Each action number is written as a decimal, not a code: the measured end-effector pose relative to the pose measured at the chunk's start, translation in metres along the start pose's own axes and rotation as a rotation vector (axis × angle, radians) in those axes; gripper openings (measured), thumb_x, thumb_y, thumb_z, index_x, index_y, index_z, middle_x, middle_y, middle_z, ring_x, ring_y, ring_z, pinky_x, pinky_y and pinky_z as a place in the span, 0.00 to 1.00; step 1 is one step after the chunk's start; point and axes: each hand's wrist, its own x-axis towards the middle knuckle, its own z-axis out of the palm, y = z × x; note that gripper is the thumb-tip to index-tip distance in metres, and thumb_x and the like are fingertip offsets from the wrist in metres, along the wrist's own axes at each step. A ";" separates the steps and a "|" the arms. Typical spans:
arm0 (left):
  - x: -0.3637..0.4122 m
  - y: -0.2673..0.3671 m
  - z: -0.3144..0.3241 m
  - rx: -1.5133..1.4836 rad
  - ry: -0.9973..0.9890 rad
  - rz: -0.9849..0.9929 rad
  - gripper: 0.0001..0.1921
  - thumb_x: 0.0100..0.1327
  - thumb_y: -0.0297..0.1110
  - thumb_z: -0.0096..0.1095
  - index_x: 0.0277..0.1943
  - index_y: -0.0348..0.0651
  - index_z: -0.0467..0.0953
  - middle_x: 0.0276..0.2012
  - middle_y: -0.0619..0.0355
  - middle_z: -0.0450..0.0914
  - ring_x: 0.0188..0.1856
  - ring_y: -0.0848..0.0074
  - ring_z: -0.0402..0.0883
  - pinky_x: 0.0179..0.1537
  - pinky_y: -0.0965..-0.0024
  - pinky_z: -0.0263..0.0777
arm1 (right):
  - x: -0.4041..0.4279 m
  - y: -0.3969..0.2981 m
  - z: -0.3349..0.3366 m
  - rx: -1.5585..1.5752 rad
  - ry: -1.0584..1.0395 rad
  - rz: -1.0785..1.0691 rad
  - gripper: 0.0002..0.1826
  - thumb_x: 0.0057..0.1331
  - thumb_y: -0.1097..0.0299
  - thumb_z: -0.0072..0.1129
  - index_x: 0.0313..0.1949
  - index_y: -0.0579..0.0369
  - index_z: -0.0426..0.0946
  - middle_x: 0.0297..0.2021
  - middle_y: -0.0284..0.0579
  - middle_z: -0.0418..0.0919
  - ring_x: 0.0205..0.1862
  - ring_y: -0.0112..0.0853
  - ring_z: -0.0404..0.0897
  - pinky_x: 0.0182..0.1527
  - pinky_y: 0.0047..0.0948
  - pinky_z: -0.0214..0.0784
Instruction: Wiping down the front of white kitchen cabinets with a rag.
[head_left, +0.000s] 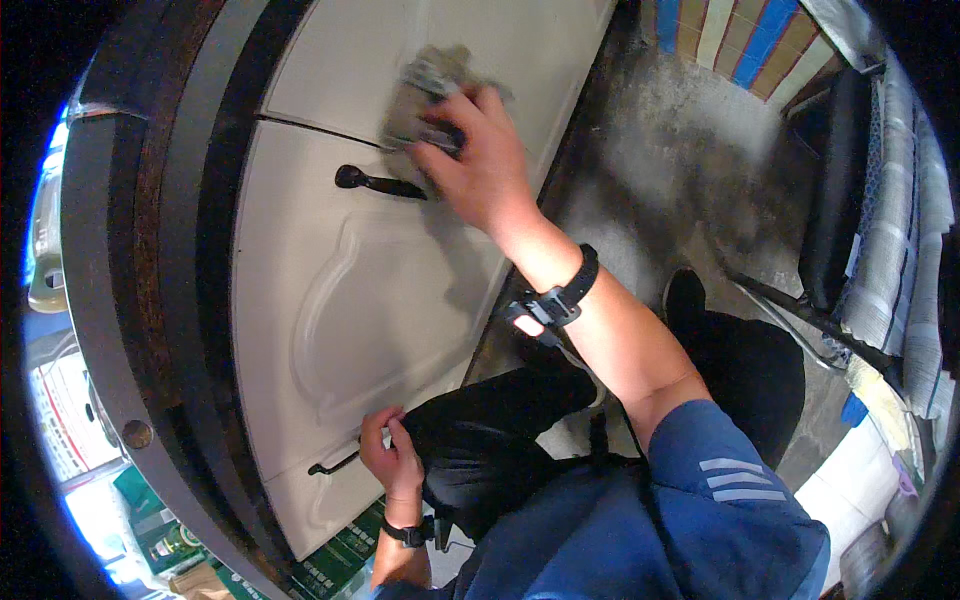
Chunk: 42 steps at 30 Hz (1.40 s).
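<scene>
My right hand (472, 154) is closed on a crumpled greyish cloth (424, 90), blurred, against the cream cabinet front (352, 45), just above the seam between two panels. Beside it, a dark metal pull handle (379, 184) is fixed on the middle panel (390, 277), which has a raised curved moulding. Lower down, my left hand (391, 454) has its fingers curled around the inner end of another dark handle (330, 466); that end of the handle is hidden. Both wrists wear black straps, the right one with a small device.
A dark countertop edge (172, 225) runs along the left, with bottles and packages beyond it. Green boxes (341, 555) stand below the cabinet. At right are a black-padded metal-framed chair (832, 195) with grey fabric and a stained floor (637, 150). My knees are close to the cabinet.
</scene>
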 end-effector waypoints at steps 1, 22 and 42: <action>0.004 -0.001 0.001 0.026 -0.007 0.029 0.07 0.68 0.26 0.53 0.43 0.36 0.78 0.37 0.52 0.81 0.38 0.66 0.82 0.45 0.68 0.74 | 0.009 -0.017 0.003 0.011 0.007 0.003 0.18 0.55 0.69 0.70 0.44 0.59 0.77 0.45 0.51 0.73 0.47 0.47 0.77 0.50 0.37 0.72; 0.001 -0.004 -0.001 0.051 -0.045 -0.016 0.06 0.69 0.25 0.53 0.43 0.36 0.78 0.38 0.52 0.82 0.40 0.67 0.82 0.46 0.67 0.74 | -0.039 0.037 0.019 0.028 0.020 0.170 0.31 0.56 0.65 0.73 0.56 0.59 0.70 0.59 0.59 0.68 0.62 0.56 0.67 0.63 0.45 0.64; 0.001 -0.026 -0.001 0.030 -0.029 -0.062 0.10 0.70 0.28 0.50 0.42 0.34 0.79 0.36 0.51 0.82 0.39 0.67 0.81 0.46 0.66 0.73 | -0.085 0.068 0.024 0.021 -0.045 0.467 0.30 0.70 0.64 0.53 0.69 0.59 0.62 0.72 0.64 0.58 0.74 0.51 0.58 0.72 0.40 0.54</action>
